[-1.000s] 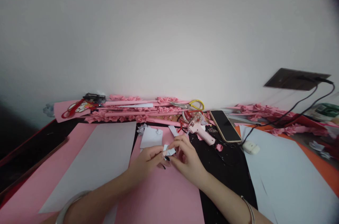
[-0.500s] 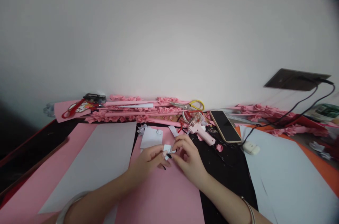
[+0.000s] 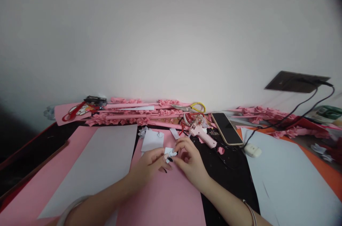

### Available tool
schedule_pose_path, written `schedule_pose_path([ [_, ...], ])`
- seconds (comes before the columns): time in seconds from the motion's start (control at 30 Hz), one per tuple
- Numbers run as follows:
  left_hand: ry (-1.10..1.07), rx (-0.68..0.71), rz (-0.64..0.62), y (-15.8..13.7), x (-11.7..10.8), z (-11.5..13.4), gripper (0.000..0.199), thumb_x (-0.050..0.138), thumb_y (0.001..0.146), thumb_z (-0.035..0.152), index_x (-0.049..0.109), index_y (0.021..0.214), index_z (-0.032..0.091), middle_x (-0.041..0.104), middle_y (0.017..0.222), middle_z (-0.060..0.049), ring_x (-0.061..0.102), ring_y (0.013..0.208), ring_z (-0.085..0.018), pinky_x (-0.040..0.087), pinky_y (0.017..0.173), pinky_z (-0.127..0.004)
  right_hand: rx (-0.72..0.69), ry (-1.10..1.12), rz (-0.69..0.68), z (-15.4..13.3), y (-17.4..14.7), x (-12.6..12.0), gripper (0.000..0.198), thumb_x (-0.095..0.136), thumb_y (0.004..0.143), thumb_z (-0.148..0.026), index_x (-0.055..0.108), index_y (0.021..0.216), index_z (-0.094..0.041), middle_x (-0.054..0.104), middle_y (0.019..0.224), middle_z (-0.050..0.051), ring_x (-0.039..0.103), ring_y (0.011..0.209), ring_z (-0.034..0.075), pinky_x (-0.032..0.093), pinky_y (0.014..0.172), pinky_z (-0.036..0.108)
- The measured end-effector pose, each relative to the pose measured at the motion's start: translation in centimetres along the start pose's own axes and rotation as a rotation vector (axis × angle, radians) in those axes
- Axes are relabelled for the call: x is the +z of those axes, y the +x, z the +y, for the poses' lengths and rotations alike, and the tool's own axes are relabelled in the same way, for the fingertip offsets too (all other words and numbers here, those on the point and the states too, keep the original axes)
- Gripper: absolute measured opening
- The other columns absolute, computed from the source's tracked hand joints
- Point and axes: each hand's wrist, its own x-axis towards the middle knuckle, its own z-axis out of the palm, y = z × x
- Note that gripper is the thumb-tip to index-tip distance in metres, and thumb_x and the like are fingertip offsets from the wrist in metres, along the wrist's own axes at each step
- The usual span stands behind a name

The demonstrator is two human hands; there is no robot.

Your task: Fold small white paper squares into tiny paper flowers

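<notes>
A small folded piece of white paper (image 3: 170, 152) is pinched between both hands above a pink sheet (image 3: 162, 197). My left hand (image 3: 151, 163) grips its left side with thumb and fingers. From the right, my right hand (image 3: 188, 158) closes thumb and fingertips on the other edge. Fingers hide part of the paper, so its full shape does not show. Just beyond the hands lies a stack of white paper squares (image 3: 152, 141), with small folded white paper pieces (image 3: 144, 132) at its far left corner.
A pink glue gun (image 3: 203, 136), a phone (image 3: 227, 129) and yellow-handled scissors (image 3: 197, 107) lie beyond the hands to the right. Pink paper flower stems (image 3: 139, 114) line the wall. Large white sheets (image 3: 93, 169) lie left and right. A cable runs from the wall socket (image 3: 295, 81) to a white plug (image 3: 252, 150).
The fingers have shifted slightly on the white paper, and a flap on its right side now appears folded over. Both hands stay in nearly the same place.
</notes>
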Motion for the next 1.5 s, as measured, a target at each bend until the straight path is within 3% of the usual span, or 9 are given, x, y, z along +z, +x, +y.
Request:
schedule_pose_path([
  [0.33,0.017,-0.001,-0.012,-0.1,0.0,-0.3,0.028,0.046,0.086,0.040,0.061,0.091,0.016,0.068,0.077,-0.004,0.066,0.076,-0.020,0.050,0.068,-0.029,0.009,-0.001,-0.002,0.5,-0.1,0.1,0.010,0.059,0.077,-0.010,0.055,0.072,-0.019,0.052,0.093,0.004,0.052,0.079,0.015,0.041,0.058,0.023],
  [0.57,0.060,0.013,-0.030,-0.1,0.1,-0.2,0.030,0.044,0.086,0.038,0.064,0.095,0.017,0.069,0.086,-0.005,0.065,0.078,-0.019,0.049,0.067,-0.027,0.058,0.099,-0.014,1.0,-0.1,0.3,0.014,0.054,0.080,-0.014,0.049,0.068,-0.019,0.051,0.076,0.001,0.051,0.071,0.014,0.042,0.061,0.024],
  [0.97,0.078,0.026,-0.059,-0.3,0.2,0.2,0.029,0.046,0.086,0.037,0.065,0.096,0.017,0.068,0.082,-0.004,0.063,0.075,-0.019,0.047,0.067,-0.027,0.114,0.141,-0.022,0.8,-0.1,0.4,0.015,0.051,0.080,-0.015,0.045,0.067,-0.019,0.051,0.069,0.000,0.047,0.059,0.012,0.039,0.053,0.023],
  [1.17,0.069,0.053,-0.059,-0.3,0.1,0.2,0.027,0.047,0.085,0.035,0.066,0.090,0.017,0.066,0.080,-0.003,0.061,0.074,-0.017,0.047,0.069,-0.027,0.082,0.116,-0.027,0.6,-0.3,0.6,0.017,0.050,0.081,-0.014,0.043,0.066,-0.020,0.051,0.069,0.000,0.048,0.058,0.012,0.039,0.052,0.022],
  [1.37,0.072,0.042,-0.032,-0.2,0.4,0.3,0.023,0.053,0.081,0.035,0.062,0.072,0.016,0.064,0.069,-0.001,0.059,0.069,-0.016,0.045,0.065,-0.025,0.074,0.091,-0.073,0.4,-0.6,0.6,0.018,0.051,0.082,-0.017,0.042,0.066,-0.020,0.051,0.067,-0.001,0.049,0.055,0.011,0.039,0.049,0.021],
  [1.5,0.053,0.031,-0.031,-0.2,0.4,0.3,0.024,0.054,0.080,0.037,0.062,0.072,0.016,0.065,0.068,-0.002,0.059,0.068,-0.016,0.045,0.065,-0.025,0.075,0.088,-0.087,0.4,-0.7,0.6,0.018,0.051,0.083,-0.018,0.043,0.067,-0.020,0.051,0.066,-0.001,0.049,0.054,0.011,0.038,0.048,0.022],
])
